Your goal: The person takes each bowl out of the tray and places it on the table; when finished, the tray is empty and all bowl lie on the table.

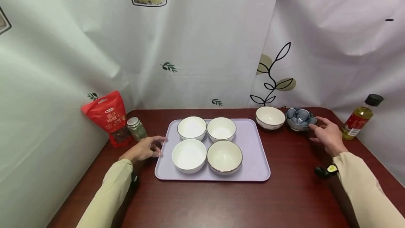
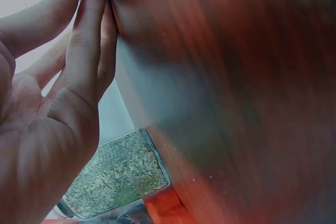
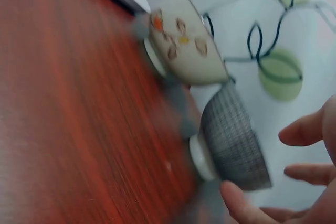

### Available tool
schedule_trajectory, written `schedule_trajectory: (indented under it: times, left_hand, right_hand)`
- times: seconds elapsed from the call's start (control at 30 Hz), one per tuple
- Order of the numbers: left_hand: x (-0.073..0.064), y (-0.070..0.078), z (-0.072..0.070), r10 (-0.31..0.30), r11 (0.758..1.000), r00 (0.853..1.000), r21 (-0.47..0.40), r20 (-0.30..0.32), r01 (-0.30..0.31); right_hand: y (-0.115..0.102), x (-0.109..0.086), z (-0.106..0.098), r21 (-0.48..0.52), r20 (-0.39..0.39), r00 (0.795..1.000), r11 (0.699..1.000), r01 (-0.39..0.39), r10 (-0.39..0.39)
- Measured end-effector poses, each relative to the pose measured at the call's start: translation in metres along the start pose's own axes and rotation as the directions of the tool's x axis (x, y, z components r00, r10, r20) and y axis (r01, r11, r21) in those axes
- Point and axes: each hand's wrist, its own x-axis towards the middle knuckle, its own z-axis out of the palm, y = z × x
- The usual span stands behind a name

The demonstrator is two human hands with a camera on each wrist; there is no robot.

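blue patterned bowl (image 1: pixel 299 118) sits upright at the far right of the dark table (image 1: pixel 221 203), off the tray and just beside a flowered pale bowl (image 1: pixel 270 117). the right hand (image 1: pixel 329 134) is at its outer side, fingers spread well apart with no grip closed on it; from where i stand, i can't tell whether the tips touch. coming from that side seems sensible to me, since the neighbouring bowl crowds the other.

across the table, the left hand (image 1: pixel 143 149) pinches the near-lavender tray (image 1: pixel 254 157) at its left edge, thumb and fingertips almost together with just the rim between them, probably to steady it. four white bowls (image 1: pixel 224 157) stand on the tray two by two, upright, a compact arrangement that likely spreads their weight. the herb jar (image 1: pixel 136 128) and red pouch (image 1: pixel 109 117) stand behind the left hand, and the oil bottle (image 1: pixel 357 120) beyond the right, presumably parked at the sides as bystanders.
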Motion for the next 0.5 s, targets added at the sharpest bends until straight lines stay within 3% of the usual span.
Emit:
schedule_trajectory:
  times: [0.13, 0.23, 0.33, 0.4, 0.5]
  left_hand:
    - [-0.002, 0.0, 0.001, -0.007, 1.0, 1.0, -0.007, 0.001, 0.007]
    - [-0.002, 0.0, 0.0, -0.017, 1.0, 1.0, -0.008, 0.0, 0.017]
    - [-0.002, 0.001, 0.0, -0.022, 1.0, 1.0, -0.002, 0.003, 0.022]
    - [-0.002, 0.002, 0.0, -0.023, 1.0, 1.0, 0.003, 0.004, 0.023]
    - [-0.002, 0.003, 0.0, -0.019, 1.0, 1.0, 0.011, 0.008, 0.019]
  right_hand:
    - [-0.013, -0.019, 0.008, -0.121, -0.075, 0.992, 0.989, 0.087, -0.097]
    - [-0.024, -0.032, 0.015, -0.081, -0.043, 0.984, 0.982, 0.168, -0.172]
    - [-0.036, -0.043, 0.026, -0.022, 0.048, 0.971, 0.972, 0.236, -0.235]
    - [-0.043, -0.051, 0.035, 0.018, 0.148, 0.949, 0.96, 0.278, -0.278]
    - [-0.053, -0.06, 0.05, 0.07, 0.346, 0.88, 0.944, 0.322, -0.326]
